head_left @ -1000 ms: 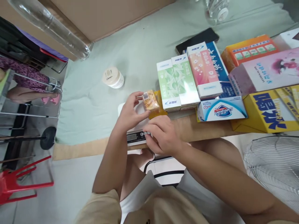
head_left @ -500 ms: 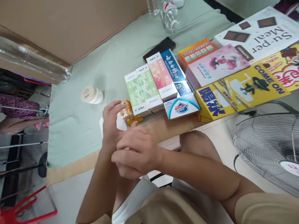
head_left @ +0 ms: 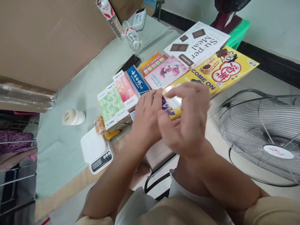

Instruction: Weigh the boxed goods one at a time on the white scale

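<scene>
My left hand (head_left: 148, 115) lies palm down with fingers stretched over the front of the box row, beside the blue toothpaste box (head_left: 138, 79); its fingertips are close to the yellow "COME ON" box (head_left: 175, 111), and I cannot tell if they touch. Most of the small white-and-blue box is hidden under it. My right hand (head_left: 188, 120) is raised over that yellow box, somewhat blurred, with fingers bent, thumb apart and nothing visible between them. A pink box (head_left: 165, 73) and an orange box (head_left: 152, 63) lie just beyond. Green (head_left: 111, 104) and pink-and-white (head_left: 125, 87) cartons are on the left.
A white kitchen scale (head_left: 93, 145) sits near the table's front edge, by a wrapped snack (head_left: 100, 125) and a white-capped jar (head_left: 73, 117). Water bottles (head_left: 131, 36) and a black phone (head_left: 128, 64) lie farther back. A floor fan (head_left: 262, 134) stands at the right.
My hands, clasped together before, have parted and moved right, toward the boxes. The view has shifted, so the scale now shows fully.
</scene>
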A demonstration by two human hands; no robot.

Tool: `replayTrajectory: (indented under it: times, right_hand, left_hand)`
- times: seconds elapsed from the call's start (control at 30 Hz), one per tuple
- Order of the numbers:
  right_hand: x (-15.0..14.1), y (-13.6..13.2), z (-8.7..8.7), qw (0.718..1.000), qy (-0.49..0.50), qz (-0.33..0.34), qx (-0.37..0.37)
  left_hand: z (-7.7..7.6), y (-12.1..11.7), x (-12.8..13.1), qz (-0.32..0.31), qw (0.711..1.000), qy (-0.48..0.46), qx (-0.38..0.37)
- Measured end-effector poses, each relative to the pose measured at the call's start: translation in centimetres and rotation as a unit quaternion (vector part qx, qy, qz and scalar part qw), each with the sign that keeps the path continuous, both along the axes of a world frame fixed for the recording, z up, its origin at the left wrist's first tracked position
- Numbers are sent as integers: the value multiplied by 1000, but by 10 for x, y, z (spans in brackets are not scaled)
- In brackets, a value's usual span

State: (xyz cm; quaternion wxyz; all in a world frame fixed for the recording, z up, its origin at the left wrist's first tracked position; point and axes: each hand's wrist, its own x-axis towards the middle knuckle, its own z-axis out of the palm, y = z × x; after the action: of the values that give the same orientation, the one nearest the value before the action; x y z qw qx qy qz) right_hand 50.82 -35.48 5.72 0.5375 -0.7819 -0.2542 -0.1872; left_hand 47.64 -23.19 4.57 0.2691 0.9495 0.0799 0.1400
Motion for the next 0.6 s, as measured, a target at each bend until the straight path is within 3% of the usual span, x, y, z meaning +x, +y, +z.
replayTrajectory:
  times: [0.1, 0.2, 0.4, 0.5, 0.6]
  right_hand:
    - [27, -9, -8, 991, 47, -85, -88]
    - [46, -17, -24, 983, 55, -122, -128]
    - [71, -28, -47, 980, 109, -101, -131]
    - [70, -30, -43, 983, 90, -109, -118]
    - [59, -38, -26, 986, 57, -114, -106]
  left_hand:
    - [0, -11, 9, 8, 996, 42, 83]
    - [-1, -14, 12, 24, 991, 45, 121]
    - [-5, -10, 13, 10, 995, 8, 100]
    - [-8, -11, 12, -2, 997, -13, 80]
    - [-6, -20, 7, -8, 998, -44, 43]
